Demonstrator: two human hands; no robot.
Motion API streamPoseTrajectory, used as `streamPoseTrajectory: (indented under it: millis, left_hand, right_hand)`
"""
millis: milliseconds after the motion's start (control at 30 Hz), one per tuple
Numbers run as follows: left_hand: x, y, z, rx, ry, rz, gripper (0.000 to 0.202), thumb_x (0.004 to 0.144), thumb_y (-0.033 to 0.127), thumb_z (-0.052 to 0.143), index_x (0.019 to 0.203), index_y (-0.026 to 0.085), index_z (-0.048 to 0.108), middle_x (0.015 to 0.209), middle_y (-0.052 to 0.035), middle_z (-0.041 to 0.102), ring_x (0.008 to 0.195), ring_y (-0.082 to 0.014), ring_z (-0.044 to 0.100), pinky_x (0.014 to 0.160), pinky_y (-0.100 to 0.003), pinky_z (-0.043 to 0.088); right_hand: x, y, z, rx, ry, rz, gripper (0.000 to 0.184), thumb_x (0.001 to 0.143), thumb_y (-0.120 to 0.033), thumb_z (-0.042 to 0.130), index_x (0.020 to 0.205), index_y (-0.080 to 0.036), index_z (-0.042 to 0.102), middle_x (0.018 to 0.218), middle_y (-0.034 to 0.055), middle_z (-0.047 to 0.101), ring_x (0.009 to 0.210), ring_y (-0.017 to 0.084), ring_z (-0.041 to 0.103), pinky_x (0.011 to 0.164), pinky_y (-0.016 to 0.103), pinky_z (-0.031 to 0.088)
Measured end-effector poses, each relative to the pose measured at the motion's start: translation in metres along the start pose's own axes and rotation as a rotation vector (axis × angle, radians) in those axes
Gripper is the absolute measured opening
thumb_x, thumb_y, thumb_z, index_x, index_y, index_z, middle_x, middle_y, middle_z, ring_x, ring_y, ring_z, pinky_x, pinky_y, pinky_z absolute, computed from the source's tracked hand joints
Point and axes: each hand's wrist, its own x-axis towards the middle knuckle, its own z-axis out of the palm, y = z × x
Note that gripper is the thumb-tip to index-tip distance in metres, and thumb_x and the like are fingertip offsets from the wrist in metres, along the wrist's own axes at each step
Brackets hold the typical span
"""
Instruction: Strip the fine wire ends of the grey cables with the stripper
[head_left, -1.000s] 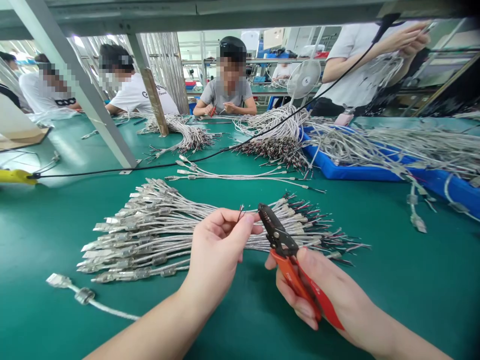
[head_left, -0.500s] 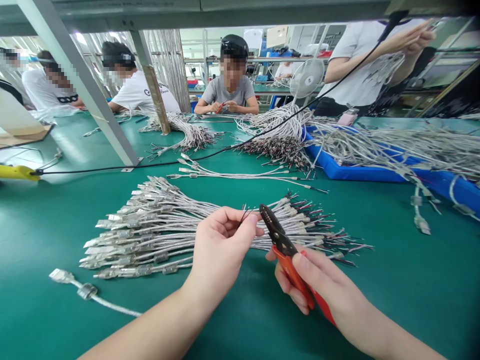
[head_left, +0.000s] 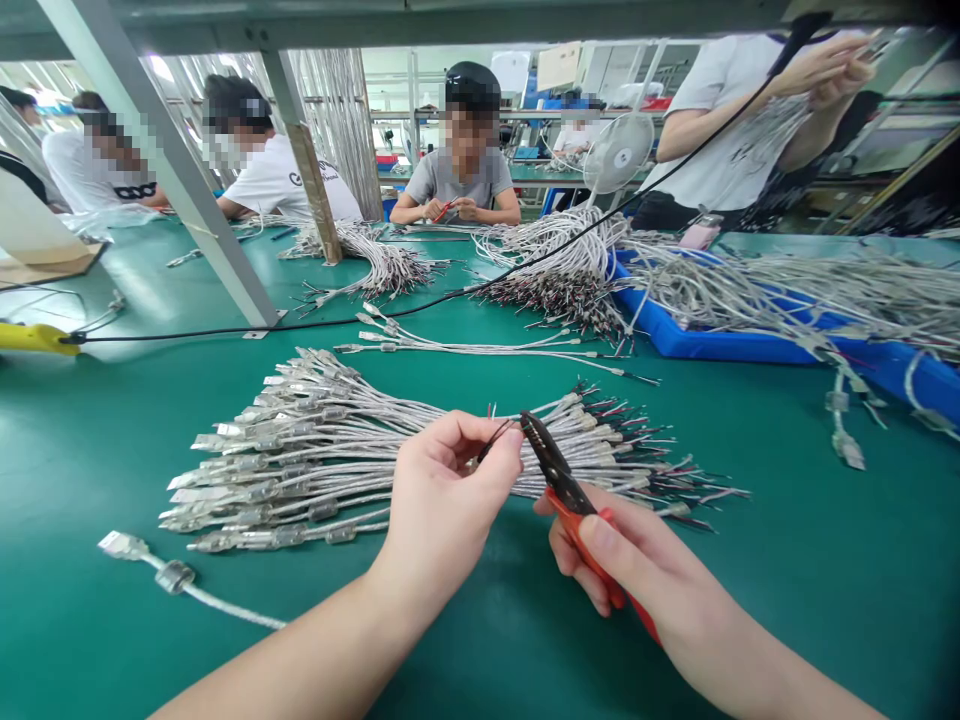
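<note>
Pinching a couple of thin dark wire ends [head_left: 493, 438] between thumb and forefinger, the left hand [head_left: 442, 490] is right up against the nose of the wire-stripping pliers [head_left: 559, 465], and the right hand [head_left: 619, 560] has its fingers curled tight around those orange-red handles! The jaws sit just beside the wire ends, though it's hard to say from here whether they're actually gripping. Right behind both hands, a big fan of braided silver cables [head_left: 315, 460] lies flat on the green workbench [head_left: 750, 600], spade terminals out to the left of the hands, red and black tips out to the right. Down by the left forearm sits one loose cable [head_left: 172, 577]. Farther ahead on the right, a blue tray [head_left: 720, 345] overflows with more cable, and straight across the bench a co-worker [head_left: 465, 175] holds a small red-handled tool [head_left: 444, 210] in both hands
</note>
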Motion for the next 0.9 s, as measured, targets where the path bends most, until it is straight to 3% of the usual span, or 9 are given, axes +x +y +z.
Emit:
streamPoseTrajectory:
  millis: [667,900]
  left_hand:
    - [0.0004,0.0013,0.0004,0.011,0.01,-0.018,0.013,0.078,0.024,0.072,0.071,0.015,0.066,0.077,-0.0027,0.071,0.065,-0.0114,0.063,0.043,-0.017,0.035]
    - [0.0006,0.001,0.0,0.027,0.012,-0.011,0.014,0.078,0.024,0.072,0.071,0.015,0.066,0.064,-0.0004,0.066,0.059,-0.009,0.057,0.044,-0.016,0.035]
  right_hand:
    - [0.0011,-0.0001,0.0022,-0.07,0.019,0.018,0.044,0.092,-0.064,0.048,0.098,-0.021,0.052,0.074,-0.0001,0.048,0.056,0.014,0.038,0.051,0.025,0.034]
    - [0.0014,0.0015,0.002,-0.079,0.016,0.017,0.042,0.093,-0.063,0.047,0.093,-0.021,0.052,0.074,-0.0005,0.048,0.057,0.013,0.039,0.051,0.025,0.034]
